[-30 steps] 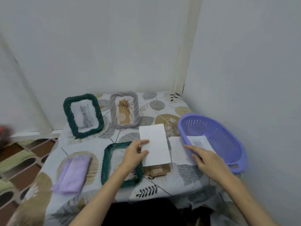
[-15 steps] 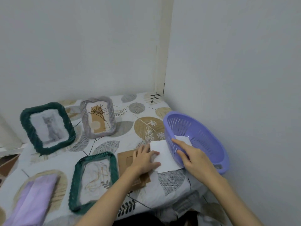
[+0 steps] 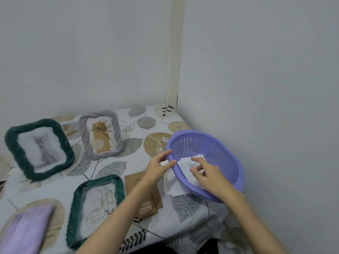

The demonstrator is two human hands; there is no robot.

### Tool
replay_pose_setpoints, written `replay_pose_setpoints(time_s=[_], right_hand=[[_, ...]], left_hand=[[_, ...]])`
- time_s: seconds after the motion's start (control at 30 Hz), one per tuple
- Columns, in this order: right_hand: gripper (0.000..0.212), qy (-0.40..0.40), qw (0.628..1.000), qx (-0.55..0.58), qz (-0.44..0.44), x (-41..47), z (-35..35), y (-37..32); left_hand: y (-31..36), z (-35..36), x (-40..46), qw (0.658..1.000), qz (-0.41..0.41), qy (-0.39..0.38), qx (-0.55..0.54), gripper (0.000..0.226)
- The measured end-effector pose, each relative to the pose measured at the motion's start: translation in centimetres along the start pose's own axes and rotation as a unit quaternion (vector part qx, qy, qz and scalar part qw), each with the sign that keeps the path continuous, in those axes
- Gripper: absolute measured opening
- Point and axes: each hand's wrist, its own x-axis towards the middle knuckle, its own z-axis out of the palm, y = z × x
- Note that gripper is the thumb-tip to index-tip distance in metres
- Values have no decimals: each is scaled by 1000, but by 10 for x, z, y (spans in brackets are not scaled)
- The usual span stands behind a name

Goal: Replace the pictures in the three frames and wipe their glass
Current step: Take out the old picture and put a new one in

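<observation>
Two hands [image 3: 159, 168] at basket [image 3: 229, 153].

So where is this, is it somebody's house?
Probably a room in a home, at a table pushed into a corner. A leaf-print tablecloth covers it, picture frames like the cat photo frame sit on it, and a purple plastic basket stands by the plain white wall.

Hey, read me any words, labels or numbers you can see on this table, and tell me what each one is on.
Nothing here can be read.
Brown cardboard backing: a small pale printed label near its front corner, too blurred to read.
Grey frame, cat frame, purple basket: no text visible.
</observation>
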Motion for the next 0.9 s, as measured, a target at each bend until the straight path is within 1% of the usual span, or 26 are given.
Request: replay_pose_setpoints(time_s=[0.07, 0.17, 0.23, 0.3, 0.37, 0.4, 0.5, 0.57, 0.6, 0.7, 0.77, 0.8, 0.83, 0.87, 0.9], right_hand=[[54, 0, 995, -61, 76, 25, -13, 17], [81, -48, 974, -134, 173, 49, -18, 38], [97, -72, 964, -168, 194, 56, -16, 43], [102, -75, 959, -180, 204, 60, -15, 44], [96, -63, 959, -172, 216, 62, -17, 42], [88, -51, 958, -172, 222, 62, -18, 42], [54, 15, 952, -199, 233, 60, -21, 44], [32, 62, 950, -210, 223, 57, -22, 45], [25, 83, 952, -203, 214, 56, -22, 45], [20, 119, 962, -159, 186, 51, -22, 44], [12, 146, 970, -118, 152, 49, -22, 39], [16, 168, 972, -94, 137, 47, -21, 36], [25, 192, 971, -78, 122, 45, -20, 32], [30, 215, 968, -75, 109, 42, -18, 27], [30, 235, 965, -74, 95, 37, -15, 20]], left_hand=[[3, 0, -3, 1000, 12, 7, -5, 48], [5, 2, -8, 1000, 22, 13, -11, 49], [7, 3, -10, 999, 28, 17, -6, 49], [7, 3, -10, 999, 31, 21, -5, 48], [9, 4, -11, 999, 30, 18, -7, 49], [9, 4, -12, 999, 27, 15, -10, 49], [10, 2, -13, 1000, 22, 13, -14, 50], [9, 2, -12, 1000, 18, 11, -11, 51], [9, 2, -12, 1000, 16, 9, -6, 51], [8, 2, -12, 1000, 4, -2, 3, 51], [10, 1, -13, 1000, -6, -13, 17, 51], [11, 0, -13, 999, -7, -14, 35, 51], [12, 0, -14, 998, 4, -7, 65, 50], [15, 1, -16, 995, 20, 5, 96, 50], [20, 2, -19, 993, 44, 12, 108, 48]])
